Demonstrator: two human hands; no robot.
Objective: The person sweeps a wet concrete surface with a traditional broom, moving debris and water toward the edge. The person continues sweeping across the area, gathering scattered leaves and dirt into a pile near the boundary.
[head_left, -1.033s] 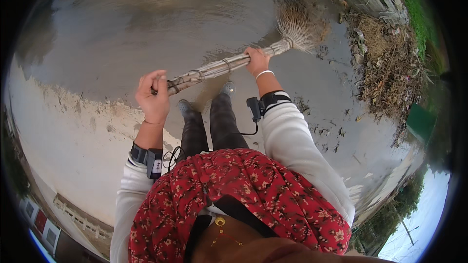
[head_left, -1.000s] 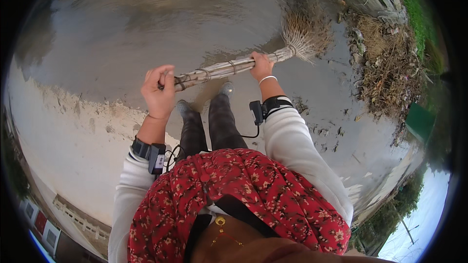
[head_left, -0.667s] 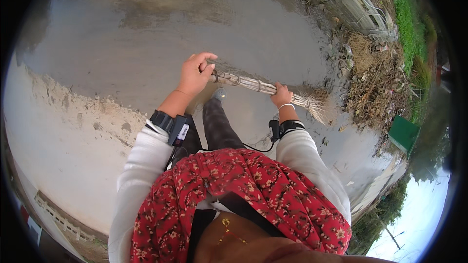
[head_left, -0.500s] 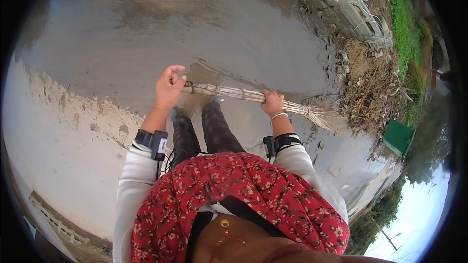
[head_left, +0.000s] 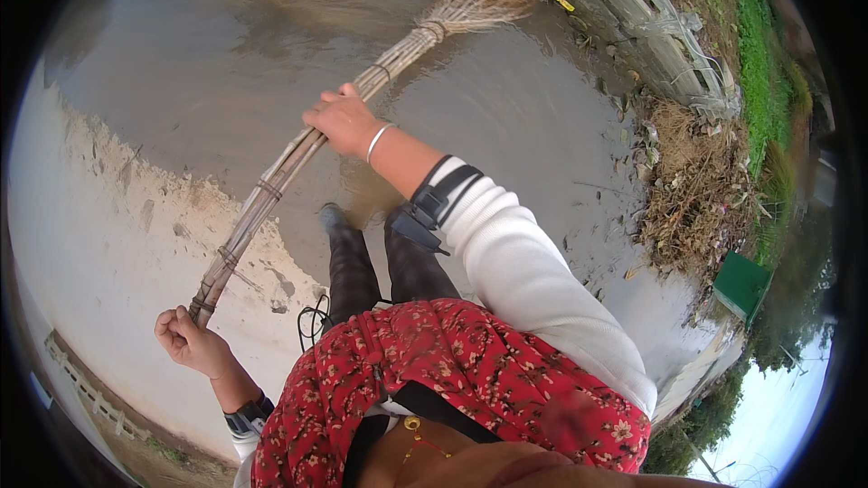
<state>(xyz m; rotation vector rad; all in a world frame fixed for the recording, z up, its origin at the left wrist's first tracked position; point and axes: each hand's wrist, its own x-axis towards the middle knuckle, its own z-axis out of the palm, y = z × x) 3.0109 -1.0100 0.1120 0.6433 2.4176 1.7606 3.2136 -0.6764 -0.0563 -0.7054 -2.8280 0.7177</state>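
I observe the right hand (head_left: 345, 123) gripping the twig broom (head_left: 384, 67) mid-handle, left hand (head_left: 193, 346) its end; strokes should stay low, even.

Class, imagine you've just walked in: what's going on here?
A person holds a long broom of pale bundled sticks. The right hand grips it partway along; the left hand curls around its butt end. The bristly head fans out over wet grey ground; whether it touches is unclear.

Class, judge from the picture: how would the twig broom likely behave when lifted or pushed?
The twig broom is probably stiff along its handle, which is bundled and tied at several places. Its thin, splayed bristles would likely bend when pushed.
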